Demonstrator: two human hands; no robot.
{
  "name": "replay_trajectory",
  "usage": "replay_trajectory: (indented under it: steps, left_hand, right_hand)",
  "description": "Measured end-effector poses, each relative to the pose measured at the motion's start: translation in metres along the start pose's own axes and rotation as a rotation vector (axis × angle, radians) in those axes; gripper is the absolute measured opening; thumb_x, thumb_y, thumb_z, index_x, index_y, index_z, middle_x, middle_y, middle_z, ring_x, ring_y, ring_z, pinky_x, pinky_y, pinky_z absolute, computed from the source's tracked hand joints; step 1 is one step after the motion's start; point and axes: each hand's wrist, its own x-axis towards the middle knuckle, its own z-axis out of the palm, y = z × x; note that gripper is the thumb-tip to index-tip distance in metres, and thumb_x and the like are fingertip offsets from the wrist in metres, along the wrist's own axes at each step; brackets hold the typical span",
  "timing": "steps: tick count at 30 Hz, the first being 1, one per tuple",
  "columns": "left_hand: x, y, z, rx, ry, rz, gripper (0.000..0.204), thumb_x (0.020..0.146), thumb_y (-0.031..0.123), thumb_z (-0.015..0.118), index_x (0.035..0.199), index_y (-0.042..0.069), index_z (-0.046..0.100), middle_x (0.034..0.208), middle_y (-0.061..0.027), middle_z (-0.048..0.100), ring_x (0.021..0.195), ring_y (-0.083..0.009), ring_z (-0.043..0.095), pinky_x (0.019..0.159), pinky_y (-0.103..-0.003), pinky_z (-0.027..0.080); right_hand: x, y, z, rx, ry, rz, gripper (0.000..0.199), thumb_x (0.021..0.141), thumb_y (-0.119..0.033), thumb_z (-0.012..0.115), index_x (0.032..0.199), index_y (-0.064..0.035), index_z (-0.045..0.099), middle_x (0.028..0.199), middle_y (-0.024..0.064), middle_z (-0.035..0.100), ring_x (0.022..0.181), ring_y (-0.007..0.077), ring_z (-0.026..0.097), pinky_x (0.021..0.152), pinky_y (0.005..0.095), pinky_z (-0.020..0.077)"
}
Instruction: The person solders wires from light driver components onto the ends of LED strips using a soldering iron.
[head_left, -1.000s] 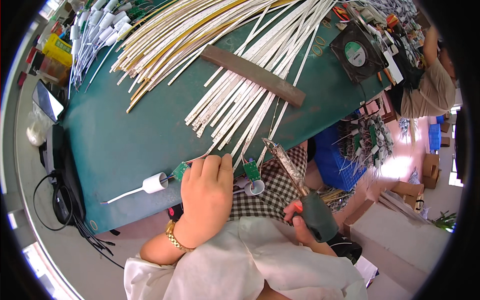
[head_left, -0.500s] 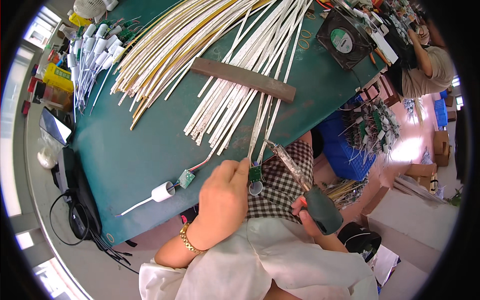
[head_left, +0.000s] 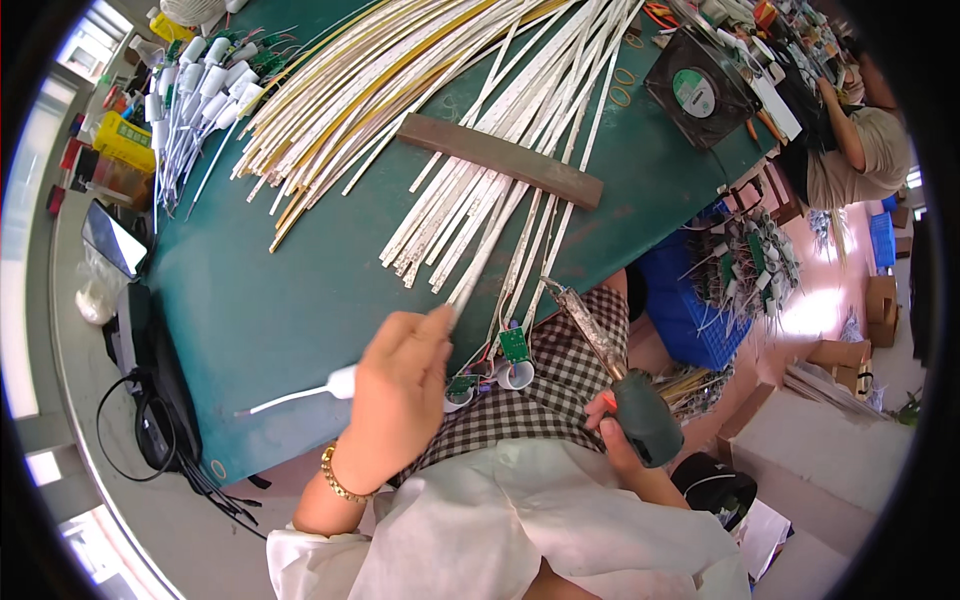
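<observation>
Soldering station, strip-to-board joining, partway through the batch.

Near: right hand (head_left: pixel 622 440) closed round the dark handle of a soldering iron (head_left: pixel 600 345), tip raised just off the table edge; left hand (head_left: pixel 400 385) pinching the end of one white LED strip (head_left: pixel 480 265); small green circuit board (head_left: pixel 514 345) with white cap at the edge, between the hands. Mid: loose strips held under a brown bar (head_left: pixel 500 160), apparently still unjoined; bare green table (head_left: pixel 280 300) leftward offers room. Far: pile of strips, capped leads (head_left: pixel 200 85), black fan (head_left: pixel 695 90).
</observation>
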Motion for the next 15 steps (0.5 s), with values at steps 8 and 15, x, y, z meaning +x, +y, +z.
replay_trajectory:
  steps: [8,15]
  left_hand:
    - [0.001,0.018,0.013,0.098,-0.231,0.058,0.044,0.078,-0.004,0.067,0.121,-0.007,0.058,0.103,-0.0183,0.056,0.090,-0.0341,0.056,0.078,-0.038,0.048]
    - [0.011,0.003,0.033,0.192,-0.086,0.137,0.043,0.078,0.001,0.068,0.119,-0.008,0.057,0.096,-0.0155,0.052,0.081,-0.0316,0.055,0.071,-0.040,0.049]
  right_hand:
    - [-0.014,0.020,0.013,0.217,0.149,0.032,0.022,0.091,-0.009,0.055,0.110,0.0014,0.056,0.094,0.0124,0.062,0.074,0.0162,0.061,0.066,0.0280,0.0511]
    - [-0.015,0.017,0.021,0.308,0.158,0.144,0.038,0.097,-0.033,0.052,0.121,-0.0048,0.044,0.097,0.0126,0.058,0.076,0.0153,0.055,0.068,0.0315,0.0481]
